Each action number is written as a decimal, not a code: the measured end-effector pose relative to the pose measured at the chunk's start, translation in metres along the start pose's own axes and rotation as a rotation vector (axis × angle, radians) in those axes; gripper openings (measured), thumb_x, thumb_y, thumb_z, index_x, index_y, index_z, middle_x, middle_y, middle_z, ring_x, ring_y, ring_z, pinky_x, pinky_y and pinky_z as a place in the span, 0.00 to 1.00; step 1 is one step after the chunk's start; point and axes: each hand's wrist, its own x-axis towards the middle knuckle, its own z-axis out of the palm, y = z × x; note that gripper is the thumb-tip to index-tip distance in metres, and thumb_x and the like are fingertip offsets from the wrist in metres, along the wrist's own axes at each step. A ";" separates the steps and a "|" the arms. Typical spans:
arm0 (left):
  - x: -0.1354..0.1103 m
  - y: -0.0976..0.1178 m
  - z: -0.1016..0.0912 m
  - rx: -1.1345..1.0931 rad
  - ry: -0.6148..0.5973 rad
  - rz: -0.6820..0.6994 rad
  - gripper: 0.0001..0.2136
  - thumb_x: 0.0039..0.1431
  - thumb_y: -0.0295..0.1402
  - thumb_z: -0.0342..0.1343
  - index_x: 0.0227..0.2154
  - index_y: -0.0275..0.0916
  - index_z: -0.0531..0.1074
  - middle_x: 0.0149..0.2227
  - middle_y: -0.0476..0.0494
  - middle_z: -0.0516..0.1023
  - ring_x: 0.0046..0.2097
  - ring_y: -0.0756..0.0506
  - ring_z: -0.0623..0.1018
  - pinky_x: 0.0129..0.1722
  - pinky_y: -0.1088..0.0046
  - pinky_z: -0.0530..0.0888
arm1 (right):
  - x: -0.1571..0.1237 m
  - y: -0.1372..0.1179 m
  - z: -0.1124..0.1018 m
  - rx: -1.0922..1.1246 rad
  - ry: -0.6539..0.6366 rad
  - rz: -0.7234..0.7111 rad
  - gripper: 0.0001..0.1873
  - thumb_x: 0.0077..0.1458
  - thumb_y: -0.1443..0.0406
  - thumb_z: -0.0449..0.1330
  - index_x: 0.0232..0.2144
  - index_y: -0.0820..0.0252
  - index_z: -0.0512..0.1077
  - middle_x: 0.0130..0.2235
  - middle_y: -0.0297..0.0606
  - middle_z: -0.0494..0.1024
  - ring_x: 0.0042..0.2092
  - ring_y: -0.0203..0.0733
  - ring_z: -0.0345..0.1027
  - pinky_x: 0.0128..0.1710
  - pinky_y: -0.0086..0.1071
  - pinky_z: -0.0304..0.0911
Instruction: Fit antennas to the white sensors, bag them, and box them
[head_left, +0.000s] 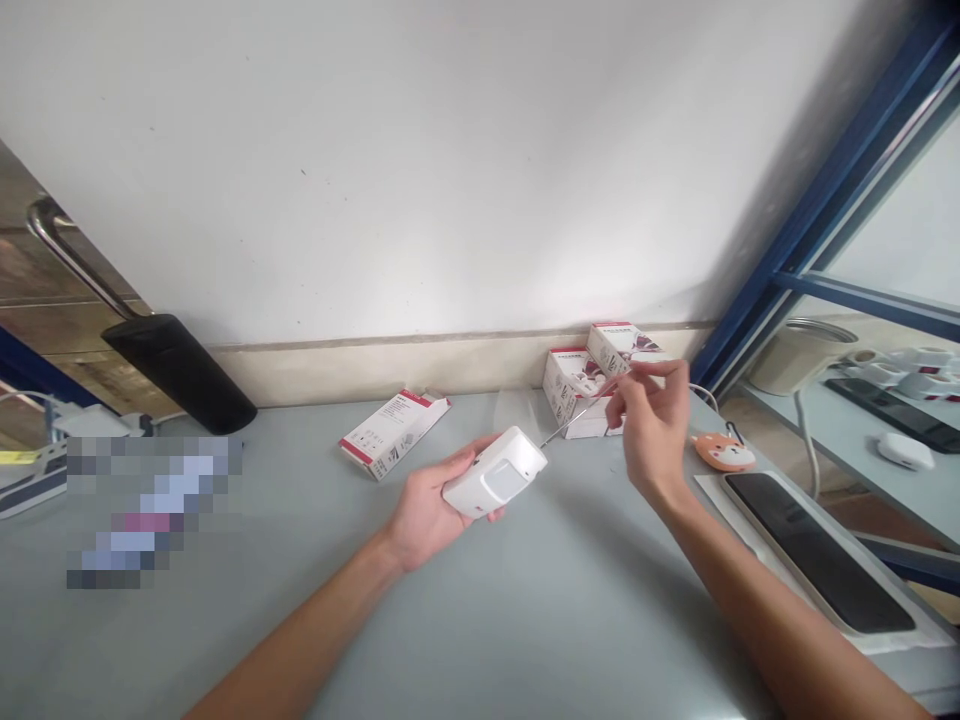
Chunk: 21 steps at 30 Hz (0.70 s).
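Closest to the lens, the left forearm ran to a left hand, its grip clenched on a white motion sensor mid-frame above the table; right hand pinched a thin metal pin at its corner.

And here's a small assembly workroom, folks: a long grey workbench against a white wall, printed product cartons stacked on it, and beyond a blue-framed glass partition, another bench lined with white devices.
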 end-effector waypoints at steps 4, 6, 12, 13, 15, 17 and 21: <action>0.000 0.002 0.007 -0.094 0.053 0.002 0.17 0.70 0.41 0.54 0.52 0.38 0.80 0.45 0.36 0.80 0.40 0.40 0.77 0.35 0.64 0.72 | -0.025 0.001 0.012 -0.019 -0.204 0.077 0.09 0.65 0.60 0.61 0.40 0.49 0.63 0.29 0.27 0.76 0.21 0.32 0.59 0.21 0.28 0.56; 0.000 0.004 0.008 -0.110 0.063 0.014 0.17 0.71 0.43 0.54 0.50 0.37 0.81 0.45 0.36 0.80 0.41 0.39 0.78 0.35 0.64 0.72 | -0.036 0.005 0.015 -0.042 -0.319 0.109 0.08 0.67 0.58 0.60 0.42 0.50 0.64 0.31 0.28 0.77 0.22 0.32 0.60 0.23 0.29 0.58; -0.001 0.007 0.010 -0.143 0.067 0.068 0.16 0.70 0.42 0.55 0.47 0.37 0.81 0.46 0.34 0.81 0.42 0.37 0.80 0.36 0.64 0.73 | -0.055 0.018 0.018 -0.135 -0.562 0.136 0.09 0.70 0.56 0.57 0.47 0.52 0.68 0.34 0.31 0.77 0.28 0.35 0.65 0.29 0.32 0.62; -0.001 0.007 0.011 -0.146 0.063 0.078 0.16 0.70 0.42 0.54 0.47 0.37 0.81 0.46 0.34 0.81 0.42 0.38 0.80 0.36 0.64 0.73 | -0.056 0.018 0.018 -0.146 -0.584 0.138 0.10 0.70 0.56 0.57 0.47 0.53 0.69 0.34 0.31 0.77 0.28 0.35 0.66 0.30 0.32 0.62; -0.002 0.007 0.013 -0.139 0.046 0.101 0.16 0.71 0.41 0.53 0.48 0.38 0.80 0.46 0.35 0.81 0.40 0.40 0.79 0.37 0.64 0.73 | -0.055 0.017 0.018 -0.175 -0.620 0.147 0.11 0.71 0.55 0.56 0.49 0.53 0.69 0.34 0.32 0.77 0.28 0.36 0.66 0.31 0.33 0.62; -0.002 0.008 0.014 -0.122 0.015 0.136 0.16 0.72 0.40 0.51 0.49 0.38 0.80 0.46 0.36 0.80 0.40 0.41 0.78 0.37 0.65 0.73 | -0.053 0.016 0.017 -0.233 -0.672 0.150 0.16 0.72 0.54 0.54 0.55 0.52 0.69 0.36 0.33 0.78 0.29 0.37 0.66 0.32 0.34 0.64; -0.002 0.010 0.016 -0.099 -0.015 0.228 0.16 0.70 0.34 0.50 0.54 0.39 0.78 0.49 0.36 0.78 0.45 0.41 0.75 0.40 0.66 0.73 | -0.052 0.014 0.016 -0.342 -0.811 0.148 0.28 0.73 0.52 0.50 0.71 0.46 0.57 0.44 0.37 0.80 0.32 0.38 0.70 0.33 0.35 0.68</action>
